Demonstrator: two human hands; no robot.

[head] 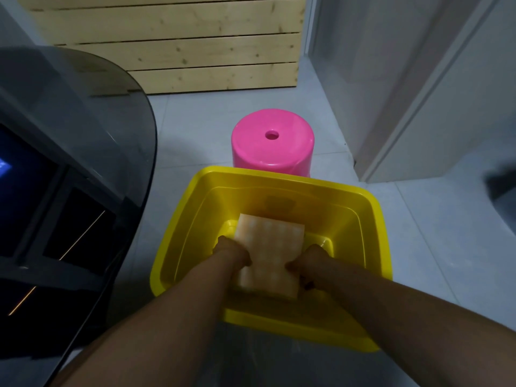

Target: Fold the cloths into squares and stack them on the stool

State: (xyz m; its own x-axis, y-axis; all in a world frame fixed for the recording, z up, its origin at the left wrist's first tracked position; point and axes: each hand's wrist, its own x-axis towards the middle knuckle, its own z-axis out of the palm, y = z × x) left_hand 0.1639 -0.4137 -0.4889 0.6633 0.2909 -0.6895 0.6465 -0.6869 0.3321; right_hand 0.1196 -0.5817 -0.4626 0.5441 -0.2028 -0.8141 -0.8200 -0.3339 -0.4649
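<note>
An orange-and-white checked cloth (pixel 269 247) lies folded into a rectangle inside a yellow plastic tub (pixel 368 227). My left hand (pixel 230 252) grips the cloth's left edge and my right hand (pixel 308 261) grips its right edge, both reaching down into the tub. Just beyond the tub's far rim stands a round pink stool (pixel 272 141) with a small hole in its top; nothing lies on it.
A dark glass-topped cabinet (pixel 69 163) fills the left side. A wooden slatted panel (pixel 181 43) stands at the back, and a white door and frame (pixel 405 93) on the right. The floor (pixel 432 247) is pale grey tile.
</note>
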